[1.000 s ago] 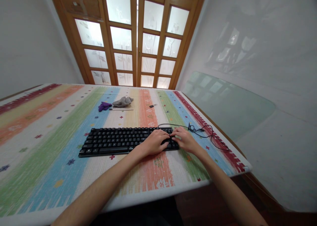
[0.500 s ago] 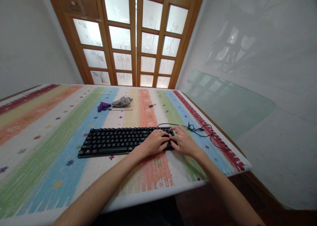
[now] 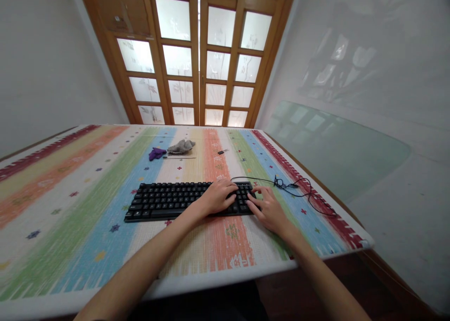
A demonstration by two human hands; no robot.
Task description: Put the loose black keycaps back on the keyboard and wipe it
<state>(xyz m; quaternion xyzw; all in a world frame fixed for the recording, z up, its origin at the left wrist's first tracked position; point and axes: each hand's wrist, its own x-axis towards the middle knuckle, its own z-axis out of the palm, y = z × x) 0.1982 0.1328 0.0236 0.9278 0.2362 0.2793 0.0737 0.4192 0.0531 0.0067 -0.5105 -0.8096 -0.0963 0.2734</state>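
A black computer keyboard [image 3: 165, 199] lies on the striped tablecloth in front of me, its number pad at the right end. Over the keys left of the number pad rests my left hand [image 3: 218, 196], palm down, fingers slightly bent and apart, gripping nothing. My right hand [image 3: 269, 210] is at the keyboard's right edge, with thumb and fingers spread and tips at the number pad keys. It holds nothing either. Behind the keyboard a thin black cable [image 3: 284, 184] runs right and ends in a loose tangle.
Farther back lie a grey cloth [image 3: 181, 146], a purple cloth [image 3: 157, 153], a thin stick [image 3: 181, 158] and a small black key-like object [image 3: 221, 152]. The tablecloth [image 3: 84, 222] reaches the near table edge. A white wall [image 3: 393, 190] stands to the right, wooden glass doors [image 3: 197, 54] behind.
My hands have drawn apart: the left shifted left along the keys, the right toward the keyboard's right edge, uncovering the number pad. The whole view has also swung slightly.
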